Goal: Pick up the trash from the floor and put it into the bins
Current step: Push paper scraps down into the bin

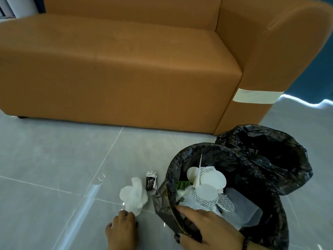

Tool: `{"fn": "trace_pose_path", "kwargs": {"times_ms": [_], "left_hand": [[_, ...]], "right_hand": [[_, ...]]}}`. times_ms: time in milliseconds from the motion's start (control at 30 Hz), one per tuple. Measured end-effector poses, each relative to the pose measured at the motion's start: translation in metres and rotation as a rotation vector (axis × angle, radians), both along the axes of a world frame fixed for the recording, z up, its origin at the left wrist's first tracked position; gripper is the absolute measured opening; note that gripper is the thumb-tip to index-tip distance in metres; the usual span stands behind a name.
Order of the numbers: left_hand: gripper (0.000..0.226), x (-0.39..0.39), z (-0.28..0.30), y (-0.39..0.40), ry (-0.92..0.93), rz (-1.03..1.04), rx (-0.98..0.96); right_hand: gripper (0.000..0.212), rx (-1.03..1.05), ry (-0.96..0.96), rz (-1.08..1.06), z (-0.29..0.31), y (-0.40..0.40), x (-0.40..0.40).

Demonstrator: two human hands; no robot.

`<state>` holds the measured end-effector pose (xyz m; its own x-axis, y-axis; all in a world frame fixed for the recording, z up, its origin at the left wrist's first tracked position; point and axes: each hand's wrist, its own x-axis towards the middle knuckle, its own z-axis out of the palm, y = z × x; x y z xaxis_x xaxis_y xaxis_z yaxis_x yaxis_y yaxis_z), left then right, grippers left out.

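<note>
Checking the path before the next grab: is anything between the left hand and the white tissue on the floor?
Nothing visible. The left hand reaches the near edge of the white tissue, on bare floor. The small dark wrapper lies beyond the tissue, beside the nearer bin.
</note>
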<state>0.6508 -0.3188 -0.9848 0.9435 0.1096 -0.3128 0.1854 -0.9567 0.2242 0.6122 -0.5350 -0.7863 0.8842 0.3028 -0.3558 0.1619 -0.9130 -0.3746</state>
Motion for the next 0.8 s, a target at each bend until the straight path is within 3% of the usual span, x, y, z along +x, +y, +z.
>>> {"fn": "trace_pose_path", "kwargs": {"times_ms": [133,267,367,467,600,800], "left_hand": [[0.049,0.009,0.004,0.005,-0.073,-0.095,-0.058],[0.046,0.029,0.021,-0.007,-0.194,-0.242,-0.206],[0.060,0.034,0.025,-0.018,0.080,-0.238,-0.089],[0.075,0.024,0.016,-0.026,0.231,-0.115,-0.041],[0.069,0.000,0.012,-0.027,-0.007,0.064,-0.071],[0.066,-0.028,0.049,-0.025,-0.370,0.261,-0.549]], "right_hand": [[0.067,0.101,0.019,-0.004,-0.007,-0.003,-0.004],[0.055,0.013,-0.044,0.007,-0.001,0.000,-0.002],[0.035,0.105,-0.022,-0.034,0.001,0.001,-0.004],[0.035,0.140,0.018,-0.020,-0.009,-0.002,-0.003],[0.048,0.216,0.104,-0.027,-0.013,-0.009,-0.001],[0.052,0.262,0.079,-0.002,-0.013,-0.009,-0.001]]}}
